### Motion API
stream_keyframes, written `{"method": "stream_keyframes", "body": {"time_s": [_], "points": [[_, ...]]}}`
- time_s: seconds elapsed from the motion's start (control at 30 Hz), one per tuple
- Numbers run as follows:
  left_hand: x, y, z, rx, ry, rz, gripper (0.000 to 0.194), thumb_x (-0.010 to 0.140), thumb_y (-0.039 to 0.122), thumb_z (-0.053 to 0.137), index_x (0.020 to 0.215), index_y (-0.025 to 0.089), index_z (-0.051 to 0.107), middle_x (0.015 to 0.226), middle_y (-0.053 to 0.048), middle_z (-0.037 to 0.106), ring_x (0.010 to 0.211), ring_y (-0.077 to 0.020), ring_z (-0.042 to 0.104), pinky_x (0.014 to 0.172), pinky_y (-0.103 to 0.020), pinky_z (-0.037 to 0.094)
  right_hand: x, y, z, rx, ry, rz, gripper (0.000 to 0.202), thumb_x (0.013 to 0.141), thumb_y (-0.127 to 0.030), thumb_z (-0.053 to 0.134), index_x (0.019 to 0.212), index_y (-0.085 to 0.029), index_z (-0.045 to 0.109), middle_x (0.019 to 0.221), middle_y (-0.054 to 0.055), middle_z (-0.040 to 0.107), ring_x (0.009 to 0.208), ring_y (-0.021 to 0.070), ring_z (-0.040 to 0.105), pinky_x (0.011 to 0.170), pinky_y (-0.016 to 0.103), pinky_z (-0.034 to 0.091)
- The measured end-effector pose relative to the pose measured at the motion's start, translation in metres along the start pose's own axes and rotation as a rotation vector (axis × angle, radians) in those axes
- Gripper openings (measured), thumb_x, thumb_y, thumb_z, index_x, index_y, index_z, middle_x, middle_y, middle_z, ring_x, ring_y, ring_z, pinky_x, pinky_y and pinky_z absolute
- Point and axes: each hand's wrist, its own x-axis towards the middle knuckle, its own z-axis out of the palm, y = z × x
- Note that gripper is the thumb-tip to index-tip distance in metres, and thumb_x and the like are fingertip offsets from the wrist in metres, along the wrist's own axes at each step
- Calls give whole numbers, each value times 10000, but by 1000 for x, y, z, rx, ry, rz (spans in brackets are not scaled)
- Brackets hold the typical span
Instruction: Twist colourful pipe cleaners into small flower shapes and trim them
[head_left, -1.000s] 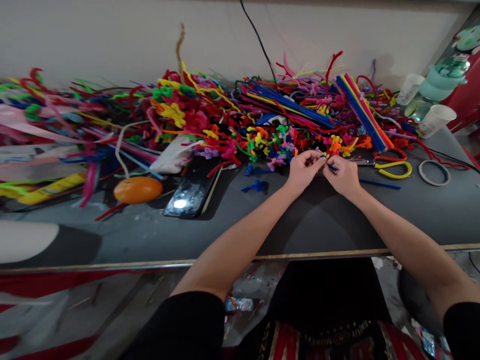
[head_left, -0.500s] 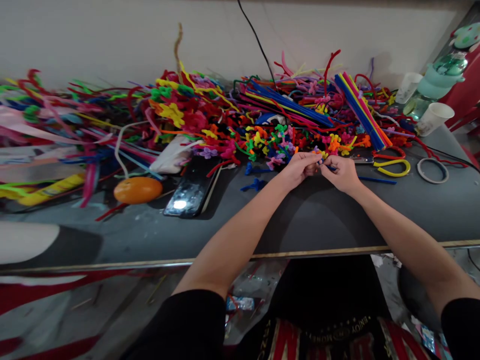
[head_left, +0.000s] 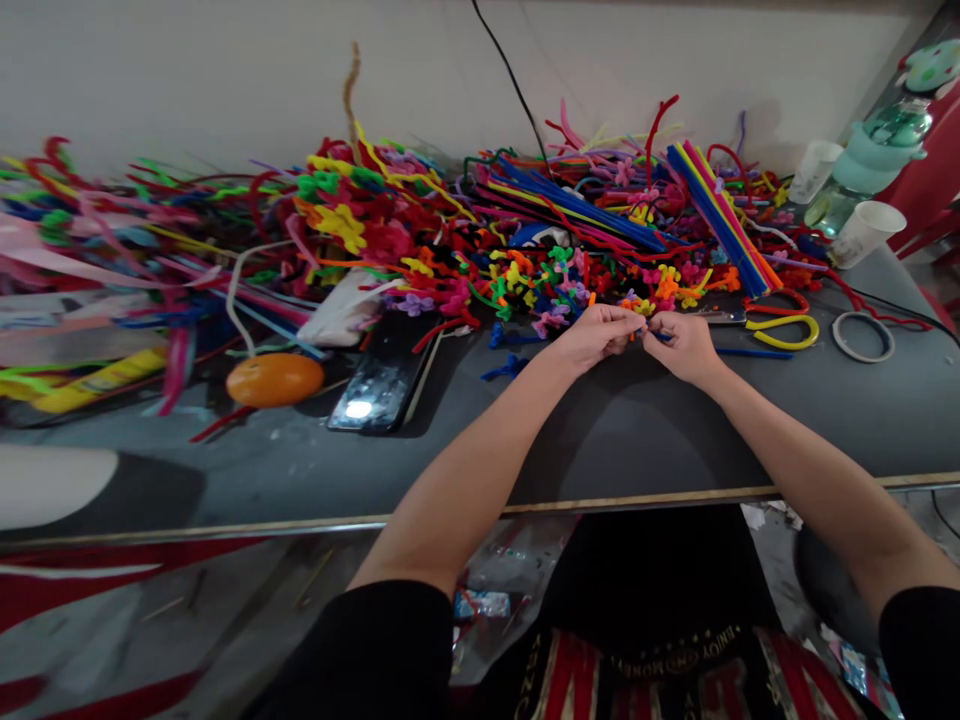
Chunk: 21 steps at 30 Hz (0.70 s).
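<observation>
My left hand (head_left: 601, 335) and my right hand (head_left: 679, 343) meet over the grey table, fingertips nearly touching. Both pinch a small blue fuzzy piece (head_left: 640, 331), mostly hidden by the fingers. A bit of orange shows at my left fingers. Just behind the hands lie small pipe-cleaner flowers (head_left: 559, 270) in many colours. To the left of my left hand rest blue twisted pieces (head_left: 510, 367). A straight blue pipe cleaner (head_left: 757, 353) lies to the right of my right hand, beside the scissors with a yellow and red handle (head_left: 787, 333).
A heap of pipe cleaners (head_left: 247, 220) runs along the wall. At the left are a phone (head_left: 379, 385) and an orange round object (head_left: 275, 380). A tape roll (head_left: 862, 338), paper cups (head_left: 866, 232) and a green bottle (head_left: 874, 165) stand or lie at the right.
The fingers have shifted slightly around the small piece, and both hands remain together in the same place. The rest of the table looks the same.
</observation>
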Motion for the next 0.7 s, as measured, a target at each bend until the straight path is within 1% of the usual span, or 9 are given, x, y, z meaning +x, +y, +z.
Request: {"method": "stream_keyframes", "body": {"time_s": [0.33, 0.53, 0.6, 0.7], "points": [[0, -1, 3, -16, 62, 10, 353, 571, 382, 935, 599, 138, 682, 408, 66, 398, 386, -21, 291, 423, -198, 202, 0, 0, 0, -40, 36, -25, 218, 781, -340, 567, 633, -180, 561, 548, -20, 528, 515, 93, 433, 529, 243, 329], [3, -4, 4, -15, 90, 13, 280, 690, 329, 880, 630, 136, 687, 404, 67, 389, 383, -25, 278, 432, -202, 196, 0, -2, 0, 41, 45, -8, 228, 775, -369, 564, 647, -181, 562, 578, -8, 555, 531, 94, 437, 522, 238, 342], [4, -5, 4, -31, 113, 21, 285, 731, 343, 854, 636, 141, 675, 423, 60, 409, 385, -26, 278, 434, -205, 197, 0, -2, 0, 80, 42, 7, 242, 777, -390, 569, 657, -180, 568, 582, -9, 552, 517, 85, 414, 503, 235, 330], [6, -7, 4, -78, 125, 73, 349, 738, 421, 834, 614, 158, 641, 422, 76, 354, 389, -32, 260, 435, -211, 190, 3, -2, 0, 139, 30, 67, 256, 786, -402, 593, 663, -180, 567, 577, -16, 543, 489, 70, 365, 470, 228, 298]]}}
